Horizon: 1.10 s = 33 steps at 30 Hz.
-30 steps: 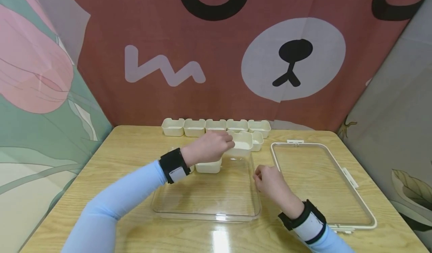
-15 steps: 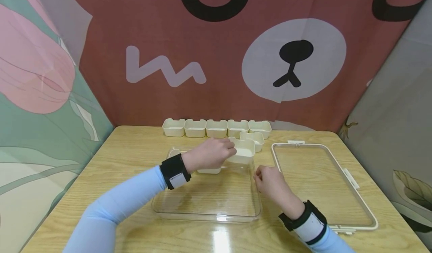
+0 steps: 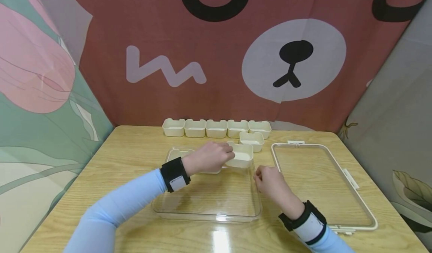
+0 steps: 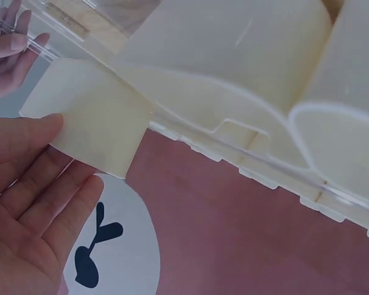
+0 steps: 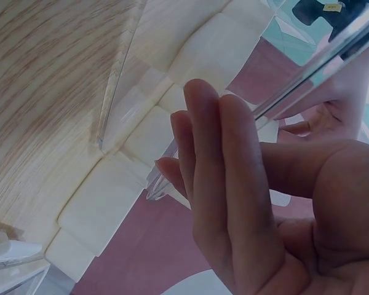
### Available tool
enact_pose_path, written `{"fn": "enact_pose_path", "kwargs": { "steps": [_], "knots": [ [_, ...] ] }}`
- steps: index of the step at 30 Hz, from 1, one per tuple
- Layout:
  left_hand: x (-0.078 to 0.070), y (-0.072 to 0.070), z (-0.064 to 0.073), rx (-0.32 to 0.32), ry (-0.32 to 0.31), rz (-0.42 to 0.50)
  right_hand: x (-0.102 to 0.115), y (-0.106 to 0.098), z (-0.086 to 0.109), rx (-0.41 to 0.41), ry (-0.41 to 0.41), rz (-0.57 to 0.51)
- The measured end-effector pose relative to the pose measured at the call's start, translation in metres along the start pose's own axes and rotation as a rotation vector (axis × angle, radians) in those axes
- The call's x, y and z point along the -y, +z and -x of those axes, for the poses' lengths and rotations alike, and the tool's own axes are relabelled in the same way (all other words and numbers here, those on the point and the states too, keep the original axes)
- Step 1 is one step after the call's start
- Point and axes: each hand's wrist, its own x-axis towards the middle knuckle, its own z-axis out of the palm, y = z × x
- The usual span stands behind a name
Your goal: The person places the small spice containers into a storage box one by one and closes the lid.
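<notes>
My left hand (image 3: pixel 212 157) holds a small cream bin (image 3: pixel 241 155) by its left wall, low in the far right corner of the clear tray (image 3: pixel 206 208). In the left wrist view its fingers (image 4: pixel 31 184) lie against the bin's wall (image 4: pixel 92 117). My right hand (image 3: pixel 268 179) pinches the tray's right rim; the right wrist view shows the fingers (image 5: pixel 221 184) along the clear rim (image 5: pixel 307 77), thumb behind it. Another cream bin (image 3: pixel 179 154) sits in the tray's far left corner. A third is partly hidden under my left hand.
Several cream bins (image 3: pixel 216 128) stand in a row along the table's back edge, and one more (image 3: pixel 251 140) sits just in front of them. The tray's white-framed lid (image 3: pixel 357 204) lies flat on the right. Cloth walls surround the wooden table (image 3: pixel 128 151).
My left hand has brought the cream bin toward me and down into the tray's far right corner. The right hand has stayed on the rim.
</notes>
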Motion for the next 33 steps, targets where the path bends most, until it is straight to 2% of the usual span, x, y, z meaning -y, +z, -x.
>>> {"fn": "enact_pose_path", "kwargs": {
  "steps": [12, 23, 33],
  "knots": [
    [-0.004, 0.011, 0.002, 0.002, -0.010, 0.004, 0.001, 0.000, 0.000, 0.012, 0.013, -0.005],
    [-0.006, 0.016, 0.000, 0.049, -0.021, 0.004, 0.000, 0.001, 0.000, 0.001, 0.008, -0.007],
    [-0.008, 0.023, 0.000, 0.053, -0.019, -0.008, 0.000, 0.000, -0.002, 0.007, 0.014, -0.006]
  ]
}}
